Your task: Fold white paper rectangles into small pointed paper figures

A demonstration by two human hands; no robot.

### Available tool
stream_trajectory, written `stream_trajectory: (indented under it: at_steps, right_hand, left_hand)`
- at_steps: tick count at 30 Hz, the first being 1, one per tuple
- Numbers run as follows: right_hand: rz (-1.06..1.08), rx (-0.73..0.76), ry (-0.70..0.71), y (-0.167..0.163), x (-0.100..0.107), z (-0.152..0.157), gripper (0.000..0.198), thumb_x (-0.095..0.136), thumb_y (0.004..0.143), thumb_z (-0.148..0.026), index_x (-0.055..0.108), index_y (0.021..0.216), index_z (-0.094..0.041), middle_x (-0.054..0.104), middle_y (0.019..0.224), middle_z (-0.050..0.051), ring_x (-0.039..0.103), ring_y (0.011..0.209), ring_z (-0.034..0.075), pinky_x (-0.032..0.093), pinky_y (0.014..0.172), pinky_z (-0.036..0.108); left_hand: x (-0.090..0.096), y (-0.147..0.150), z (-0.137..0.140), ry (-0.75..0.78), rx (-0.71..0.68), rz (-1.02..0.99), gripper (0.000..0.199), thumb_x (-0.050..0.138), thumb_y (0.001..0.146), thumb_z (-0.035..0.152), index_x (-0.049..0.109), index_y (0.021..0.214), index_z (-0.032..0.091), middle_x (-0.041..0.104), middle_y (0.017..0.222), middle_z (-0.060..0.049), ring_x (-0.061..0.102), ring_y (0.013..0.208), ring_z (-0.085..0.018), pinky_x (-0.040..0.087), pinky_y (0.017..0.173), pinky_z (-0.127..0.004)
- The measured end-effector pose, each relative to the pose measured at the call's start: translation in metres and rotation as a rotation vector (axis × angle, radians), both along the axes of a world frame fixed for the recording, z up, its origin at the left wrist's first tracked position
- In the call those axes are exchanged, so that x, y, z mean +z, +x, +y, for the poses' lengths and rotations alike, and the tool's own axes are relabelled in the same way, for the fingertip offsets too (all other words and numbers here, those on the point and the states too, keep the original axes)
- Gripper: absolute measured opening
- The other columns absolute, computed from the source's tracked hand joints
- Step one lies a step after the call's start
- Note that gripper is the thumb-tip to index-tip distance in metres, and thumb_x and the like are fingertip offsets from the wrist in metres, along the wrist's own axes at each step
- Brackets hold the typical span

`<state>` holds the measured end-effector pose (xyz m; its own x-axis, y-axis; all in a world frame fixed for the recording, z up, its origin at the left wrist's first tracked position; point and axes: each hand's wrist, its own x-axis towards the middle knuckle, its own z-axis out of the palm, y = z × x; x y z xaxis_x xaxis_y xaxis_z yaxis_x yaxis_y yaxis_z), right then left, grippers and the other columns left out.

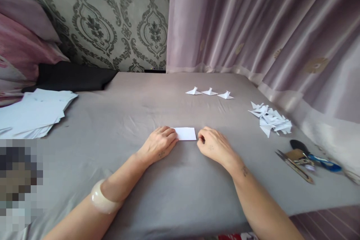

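The paper [185,134] is lying flat at frame centre on the bed [135,112], long axis running left-right, with the left hand [159,143] pressing its left end and the right hand [213,145] curling, grip pressed together, at its right edge.

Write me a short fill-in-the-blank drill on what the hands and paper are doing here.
1. Both hands press on a small folded sheet of white ____ lying between them on the grey sheet.
2. The left hand rests on the sheet's ____ end, the right hand at its other end.
3. Beyond the hands stand ____ folded paper figures in a row.
4. The bangle is on the ____ forearm.

Missing words: paper; left; three; left
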<state>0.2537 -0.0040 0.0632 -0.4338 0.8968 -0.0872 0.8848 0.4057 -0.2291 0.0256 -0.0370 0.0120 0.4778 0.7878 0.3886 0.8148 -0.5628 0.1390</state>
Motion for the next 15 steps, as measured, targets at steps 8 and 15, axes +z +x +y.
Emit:
stream_trajectory:
  at_steps: [8, 15]
  right_hand:
    - [0.445, 0.046, 0.021, -0.005, -0.016, 0.016, 0.018, 0.053, 0.086, -0.023, 0.068, 0.097, -0.024, 0.058, 0.116, 0.005, 0.059, 0.102, 0.018, 0.045, 0.082, 0.030]
    - [1.098, -0.113, -0.420, -0.011, -0.010, 0.021, 0.028, 0.062, 0.083, -0.041, 0.068, 0.099, -0.019, 0.072, 0.091, 0.004, 0.065, 0.081, 0.017, 0.050, 0.074, 0.030]
  left_hand:
    - [0.005, -0.001, 0.003, -0.101, 0.056, -0.193, 0.029, 0.038, 0.097, 0.025, 0.065, 0.097, 0.016, 0.072, 0.092, -0.011, 0.066, 0.087, -0.022, 0.049, 0.082, -0.036]
    - [0.037, 0.012, -0.005, -0.697, 0.259, -0.970, 0.036, 0.057, 0.086, 0.050, 0.070, 0.092, 0.018, 0.074, 0.084, -0.004, 0.067, 0.075, -0.019, 0.049, 0.065, -0.024]
